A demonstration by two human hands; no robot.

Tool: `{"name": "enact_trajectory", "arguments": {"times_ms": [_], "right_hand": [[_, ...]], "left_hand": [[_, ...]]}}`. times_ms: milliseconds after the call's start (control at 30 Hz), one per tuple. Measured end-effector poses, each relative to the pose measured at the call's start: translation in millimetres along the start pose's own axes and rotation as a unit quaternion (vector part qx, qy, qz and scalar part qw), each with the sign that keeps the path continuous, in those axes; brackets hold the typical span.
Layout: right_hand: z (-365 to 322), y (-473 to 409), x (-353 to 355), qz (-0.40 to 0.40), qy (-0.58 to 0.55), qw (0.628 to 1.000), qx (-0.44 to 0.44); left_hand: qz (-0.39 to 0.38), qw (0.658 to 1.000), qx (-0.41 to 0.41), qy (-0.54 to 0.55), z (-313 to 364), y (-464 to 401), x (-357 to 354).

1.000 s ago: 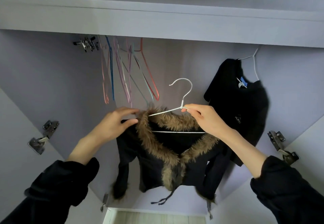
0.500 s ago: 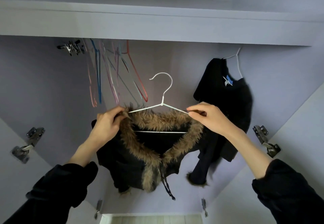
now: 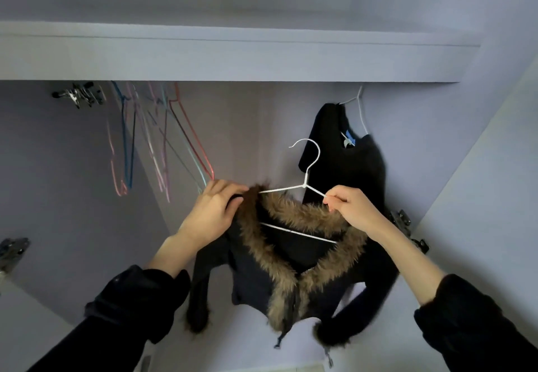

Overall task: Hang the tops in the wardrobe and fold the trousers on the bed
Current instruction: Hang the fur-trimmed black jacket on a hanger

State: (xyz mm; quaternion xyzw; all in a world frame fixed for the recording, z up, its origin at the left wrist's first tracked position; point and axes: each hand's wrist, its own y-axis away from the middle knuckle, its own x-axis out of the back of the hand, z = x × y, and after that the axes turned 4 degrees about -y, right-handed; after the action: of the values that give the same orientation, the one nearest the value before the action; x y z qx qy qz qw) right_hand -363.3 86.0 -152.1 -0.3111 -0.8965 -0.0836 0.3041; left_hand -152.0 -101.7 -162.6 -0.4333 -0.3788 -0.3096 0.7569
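The wardrobe (image 3: 262,60) is big and pale, and its front board hides the rail at the top. The black top with the furry collar (image 3: 291,272) hangs in front of it, low and in the middle, on a white hanger (image 3: 305,179) that is not on the rail yet. The left hand (image 3: 212,214) holds the top's shoulder and collar with curled fingers. The right hand (image 3: 355,208) pinches the hanger's thin wire arm. The top could slip off, because its right shoulder looks only loosely on the wire and the hanger tilts. The hook might also miss the hidden rail. Another black top (image 3: 346,162) already hangs just behind on the right and could get bumped. A bunch of coloured hangers (image 3: 163,144) dangles on the left, well apart from some metal clips (image 3: 78,95).
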Motion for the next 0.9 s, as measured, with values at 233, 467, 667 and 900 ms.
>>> {"name": "enact_trajectory", "arguments": {"times_ms": [233,467,667,900], "right_hand": [[3.4,-34.5,13.4,0.092,-0.207,0.970,-0.091],[-7.7,-74.3,37.2,0.123,-0.367,0.918,-0.079],[-21.0,-120.3,61.5,0.148,-0.381,0.912,-0.034],[-22.6,-166.2,85.2,0.210,-0.370,0.904,-0.046]], "left_hand": [[0.164,0.952,-0.161,-0.202,42.8,-47.0,24.4],[0.263,0.891,-0.145,-0.340,55.3,-91.3,52.2],[0.282,0.875,-0.124,-0.373,48.6,-105.2,52.5],[0.308,0.862,-0.133,-0.379,43.8,-111.2,48.5]]}}
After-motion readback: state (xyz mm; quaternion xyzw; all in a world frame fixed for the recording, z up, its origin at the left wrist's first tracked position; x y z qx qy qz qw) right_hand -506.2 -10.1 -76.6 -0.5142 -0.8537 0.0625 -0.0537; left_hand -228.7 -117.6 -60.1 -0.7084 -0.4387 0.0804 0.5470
